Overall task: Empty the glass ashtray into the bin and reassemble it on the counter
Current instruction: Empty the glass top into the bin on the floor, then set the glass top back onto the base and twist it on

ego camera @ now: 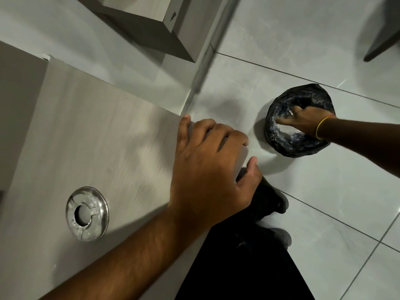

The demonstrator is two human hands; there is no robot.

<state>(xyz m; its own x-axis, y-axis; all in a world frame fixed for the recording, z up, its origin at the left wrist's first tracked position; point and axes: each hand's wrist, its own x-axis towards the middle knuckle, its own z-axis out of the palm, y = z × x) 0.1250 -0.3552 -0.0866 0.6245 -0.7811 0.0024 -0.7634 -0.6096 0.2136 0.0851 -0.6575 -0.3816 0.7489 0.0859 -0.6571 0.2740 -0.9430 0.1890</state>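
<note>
Metal ashtray lid (87, 213) located at lower left of frame, flat on the pale wood-grain counter (97, 131). Ring-shaped, shiny, with a round central hole; not touched by either hand.

Left hand (213, 167) at centre of frame, palm down, over the right-hand edge of the counter. Fingers spread and curled over that edge, thumb pointing toward upper right of frame. A pale, glassy edge visible beneath the palm between thumb and forefinger; too blurred and too covered to identify. Grip state: cannot be told whether anything is held or the hand merely rests on the edge. Forearm running down to lower left of frame.

Right hand (303, 122) at right of frame, reaching in from the right edge, down into the mouth of the bin (299, 120). Yellow band (322, 127) around the wrist. Fingers extended toward left of frame, inside the black liner bag (303, 92). A small pale object visible at the fingers; whether glass, and whether gripped, cannot be determined from this view.

Bin round, dark, standing on the light tiled floor (324, 202) at middle right of frame, well apart from the counter. Liner folded over the rim, whitish residue visible inside.

Dark trousers (244, 267) and a dark shoe (275, 200) at lower centre of frame, just beside the counter edge. Grey shelf unit (173, 20) at upper centre of frame.
</note>
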